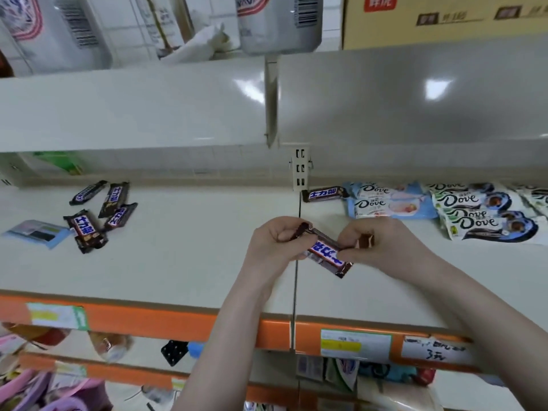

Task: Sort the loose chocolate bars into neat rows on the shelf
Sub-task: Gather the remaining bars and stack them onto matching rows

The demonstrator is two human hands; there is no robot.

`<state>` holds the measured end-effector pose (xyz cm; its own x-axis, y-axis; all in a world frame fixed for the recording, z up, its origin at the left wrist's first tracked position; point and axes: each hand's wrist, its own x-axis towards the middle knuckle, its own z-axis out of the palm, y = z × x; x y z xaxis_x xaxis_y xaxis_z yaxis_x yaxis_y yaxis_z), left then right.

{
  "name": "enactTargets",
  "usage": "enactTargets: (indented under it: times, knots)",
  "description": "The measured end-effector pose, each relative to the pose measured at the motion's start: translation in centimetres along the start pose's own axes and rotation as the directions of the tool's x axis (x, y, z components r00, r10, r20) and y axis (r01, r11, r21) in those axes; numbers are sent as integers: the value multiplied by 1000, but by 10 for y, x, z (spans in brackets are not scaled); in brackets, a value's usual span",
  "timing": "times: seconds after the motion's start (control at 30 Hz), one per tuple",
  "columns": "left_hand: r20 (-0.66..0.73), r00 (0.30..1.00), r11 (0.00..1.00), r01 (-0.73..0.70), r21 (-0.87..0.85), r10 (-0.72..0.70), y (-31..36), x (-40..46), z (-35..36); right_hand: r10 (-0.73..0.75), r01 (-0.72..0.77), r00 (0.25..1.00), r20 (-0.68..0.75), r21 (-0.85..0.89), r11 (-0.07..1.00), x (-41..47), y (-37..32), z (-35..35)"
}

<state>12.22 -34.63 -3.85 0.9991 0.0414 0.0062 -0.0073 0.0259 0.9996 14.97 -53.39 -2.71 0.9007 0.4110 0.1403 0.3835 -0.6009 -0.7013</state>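
Observation:
Both hands meet over the middle of the cream shelf (189,262). My left hand (275,244) and my right hand (382,241) grip brown chocolate bars (327,255) with blue lettering; one bar slants between them and a second wrapper end shows in my right fingers. Several loose bars (102,213) lie scattered at the back left, pointing different ways. A single bar (324,193) lies flat at the back by the shelf upright.
Dove bags in blue (385,204) and white (486,215) lie in rows at the back right. A pale blue packet (37,232) rests at the far left. Orange price rail (178,321) edges the shelf front. An upper shelf (148,108) overhangs.

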Motion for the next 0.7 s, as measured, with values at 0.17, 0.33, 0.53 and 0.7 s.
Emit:
enactTargets:
  times: [0.17, 0.33, 0.53, 0.7]
  knots:
    - [7, 999, 997, 39, -74, -38, -6, 3, 9, 132, -130, 991, 20, 355, 926, 5, -1, 4]
    - [117, 992, 999, 45, 27, -48, -10, 6, 5, 194, -181, 980, 32, 529, 829, 6, -1, 4]
    - [202, 978, 947, -116, 300, 56, -1, 12, -2, -79, 86, 993, -90, 76, 993, 15, 0, -14]
    - [152, 977, 842, -206, 498, 149, -11, 10, 2, -130, 121, 991, -25, -225, 967, 22, 1, -13]
